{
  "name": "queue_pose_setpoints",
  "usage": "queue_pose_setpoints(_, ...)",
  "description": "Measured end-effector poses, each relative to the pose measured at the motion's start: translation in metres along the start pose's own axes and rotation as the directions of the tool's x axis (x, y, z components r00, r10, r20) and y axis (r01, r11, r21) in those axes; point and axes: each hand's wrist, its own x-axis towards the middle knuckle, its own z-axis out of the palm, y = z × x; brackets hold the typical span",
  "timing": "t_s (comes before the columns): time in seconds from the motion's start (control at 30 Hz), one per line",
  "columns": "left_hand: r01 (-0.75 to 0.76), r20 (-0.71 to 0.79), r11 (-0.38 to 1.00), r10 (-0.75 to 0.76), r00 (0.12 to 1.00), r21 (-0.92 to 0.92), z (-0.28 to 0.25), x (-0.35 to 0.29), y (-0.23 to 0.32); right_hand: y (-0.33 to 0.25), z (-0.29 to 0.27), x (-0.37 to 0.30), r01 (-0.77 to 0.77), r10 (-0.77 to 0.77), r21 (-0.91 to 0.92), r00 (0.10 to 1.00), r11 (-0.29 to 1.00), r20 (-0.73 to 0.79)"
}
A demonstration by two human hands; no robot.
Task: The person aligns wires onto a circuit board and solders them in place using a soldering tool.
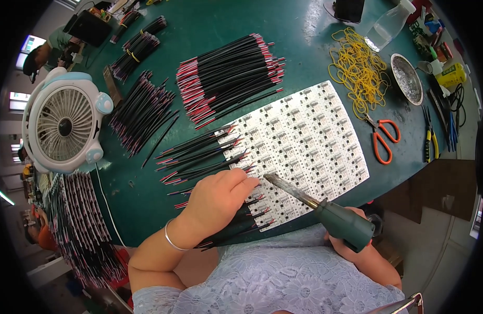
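Note:
A white sheet of small circuit boards (304, 137) lies on the table before me. Short black cables (197, 152) with red and white stripped ends stick out from its left edge. My left hand (220, 196) is closed at that edge, its fingertips pinched on a black cable that the hand mostly hides. My right hand (351, 242) is wrapped round the green handle of a soldering iron (346, 224), partly hidden behind it. The iron's dark tip points left over the board sheet, close to my left fingertips; whether it touches is unclear.
A thick pile of black cables (231, 76) lies beyond the board, with more cables (142, 112) to its left. A fan (63, 125) stands at left. Rubber bands (359, 68), a metal bowl (406, 78), orange-handled scissors (382, 137) and pliers (429, 137) lie at right.

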Motion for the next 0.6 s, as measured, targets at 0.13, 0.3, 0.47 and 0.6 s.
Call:
queue_pose_setpoints(0.13, -0.024, 0.011, 1.000, 0.024, 1.000, -0.004, -0.002, 0.000, -0.002, 0.003, 0.002, -0.002, -0.030, 0.030, 0.020, 0.999, 0.999, -0.012)
queue_pose_setpoints(0.3, -0.018, 0.086, 0.999, 0.015, 0.996, 0.034, -0.009, 0.005, 0.005, -0.003, 0.000, 0.001, 0.050, -0.049, -0.114, 0.999, 0.992, 0.015)
queue_pose_setpoints(0.47, -0.023, 0.156, 0.993, 0.005, 0.988, 0.113, -0.011, 0.008, 0.010, 0.000, 0.001, -0.001, 0.080, -0.087, -0.181, 0.996, 0.980, -0.031)
queue_pose_setpoints(0.6, -0.026, 0.163, 0.992, 0.005, 0.987, 0.123, -0.012, 0.006, 0.012, 0.000, -0.002, -0.009, -0.167, 0.164, 0.109, 0.986, 0.980, 0.029)
